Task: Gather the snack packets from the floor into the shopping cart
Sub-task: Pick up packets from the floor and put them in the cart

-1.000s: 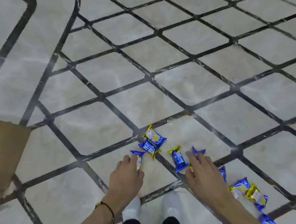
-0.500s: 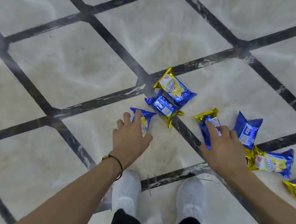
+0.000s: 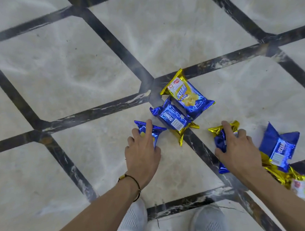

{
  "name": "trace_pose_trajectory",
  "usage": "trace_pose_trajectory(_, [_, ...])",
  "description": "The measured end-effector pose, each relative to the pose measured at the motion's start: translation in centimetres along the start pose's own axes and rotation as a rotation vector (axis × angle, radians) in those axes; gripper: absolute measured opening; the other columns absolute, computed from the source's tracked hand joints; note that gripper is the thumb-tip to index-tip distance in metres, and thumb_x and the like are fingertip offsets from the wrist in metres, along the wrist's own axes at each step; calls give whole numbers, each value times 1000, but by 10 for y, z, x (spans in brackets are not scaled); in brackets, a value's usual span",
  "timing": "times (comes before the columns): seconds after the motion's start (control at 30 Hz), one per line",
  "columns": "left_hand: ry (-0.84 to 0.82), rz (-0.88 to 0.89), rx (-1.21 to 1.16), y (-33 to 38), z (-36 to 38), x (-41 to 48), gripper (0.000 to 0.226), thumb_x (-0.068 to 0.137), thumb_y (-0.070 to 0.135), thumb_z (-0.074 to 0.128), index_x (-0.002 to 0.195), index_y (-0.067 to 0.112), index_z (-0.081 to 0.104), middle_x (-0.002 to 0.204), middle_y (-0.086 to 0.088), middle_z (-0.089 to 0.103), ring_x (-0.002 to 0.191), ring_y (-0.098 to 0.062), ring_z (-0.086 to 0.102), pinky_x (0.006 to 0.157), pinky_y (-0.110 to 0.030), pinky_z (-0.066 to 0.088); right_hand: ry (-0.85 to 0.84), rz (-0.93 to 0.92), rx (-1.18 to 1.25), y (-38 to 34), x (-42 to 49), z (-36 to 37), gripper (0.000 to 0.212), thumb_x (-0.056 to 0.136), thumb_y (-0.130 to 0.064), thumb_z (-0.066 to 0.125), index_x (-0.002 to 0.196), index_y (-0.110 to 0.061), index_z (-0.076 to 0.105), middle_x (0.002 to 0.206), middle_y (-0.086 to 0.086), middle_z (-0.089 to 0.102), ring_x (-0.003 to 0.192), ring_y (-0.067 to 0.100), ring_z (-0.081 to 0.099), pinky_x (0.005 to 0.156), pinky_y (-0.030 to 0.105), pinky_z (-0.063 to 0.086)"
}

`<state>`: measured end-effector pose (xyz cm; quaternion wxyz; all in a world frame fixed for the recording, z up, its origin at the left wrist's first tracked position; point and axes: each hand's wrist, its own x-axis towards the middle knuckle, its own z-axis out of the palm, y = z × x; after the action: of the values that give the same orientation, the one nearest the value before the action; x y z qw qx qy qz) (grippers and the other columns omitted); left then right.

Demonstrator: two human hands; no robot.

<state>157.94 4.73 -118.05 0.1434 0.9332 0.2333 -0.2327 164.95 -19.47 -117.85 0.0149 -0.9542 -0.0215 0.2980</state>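
Snack packets (image 3: 188,95) lie scattered on the floor (image 3: 73,66); we see no cart, so we judge the gathering barely begun. Our left hand (image 3: 143,151) pinches a small blue packet (image 3: 155,132), our right hand (image 3: 239,147) grips a blue-and-gold packet (image 3: 219,140). Their labels are too blurred for us to read

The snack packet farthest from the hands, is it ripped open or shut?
Shut, it seems: the snack packet lies flat on the floor, both crimped ends look whole and nothing has spilled.
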Motion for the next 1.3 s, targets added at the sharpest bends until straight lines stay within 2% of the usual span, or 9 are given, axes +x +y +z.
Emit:
trace_pose_trajectory(0.2, [-11,-16,-57,-1,-33,-16,79,84,31,61,149,36,15,123,-5,41,97,-27,51,64,-37,50,-6,-7,50,-11,-18,-17,73,79,-32,70,138,-27,27,104,17,49,89,42,55,61,41,45])
trace_pose_trajectory(0.4, [6,9,-92,22,-126,-50,80,82,33,61,148,40,17,123,-1,43,99,-25,52,63,-32,42,91,-80,86,-48,-65,-111,69,82,-29,63,141,-28,26,106,12,46,77,34,55,51,32,34])
trace_pose_trajectory(0.53, [71,51,-117,58,-232,-75,80,80,34,61,146,43,17,122,2,43,95,-26,56,64,-34,46,180,-113,127,-79,-98,-214,67,84,-35,59,141,-31,24,103,6,45,64,24,40,45,30,26])
trace_pose_trajectory(0.67, [191,119,-126,96,-359,-98,76,85,42,58,146,43,12,120,3,43,96,-25,57,67,-35,46,234,-152,175,-101,-137,-339,71,86,-44,56,143,-38,15,110,2,44,77,28,57,53,35,36])
trace_pose_trajectory(0.77, [287,139,-149,129,-458,-118,78,86,45,58,148,43,10,126,3,43,97,-25,58,71,-38,51,332,-174,243,-111,-170,-440,73,85,-45,56,144,-40,14,119,1,45,85,27,61,55,35,44])
trace_pose_trajectory(0.93, [391,187,-205,183,-609,-168,82,82,41,57,147,45,7,127,5,40,99,-22,56,71,-38,52,483,-147,291,-114,-234,-598,78,82,-46,57,146,-42,12,110,-3,43,84,24,60,54,32,41])
trace_pose_trajectory(1.03, [410,250,-256,213,-685,-206,82,83,44,55,147,46,4,124,8,39,101,-20,55,71,-36,50,545,-96,297,-102,-278,-681,76,84,-49,54,144,-43,7,113,-4,40,86,23,58,58,33,42])
trace_pose_trajectory(1.17, [478,300,-271,252,-775,-256,81,84,48,52,147,46,1,119,8,37,98,-19,54,75,-36,51,639,-42,327,-84,-336,-778,76,84,-49,54,142,-45,5,110,-5,37,86,21,56,60,31,42])
trace_pose_trajectory(1.3, [539,366,-320,285,-854,-308,81,84,49,52,150,44,5,122,7,37,101,-17,52,75,-31,49,735,-33,346,-74,-393,-861,77,86,-51,54,143,-44,4,115,-4,38,84,19,52,62,30,43])
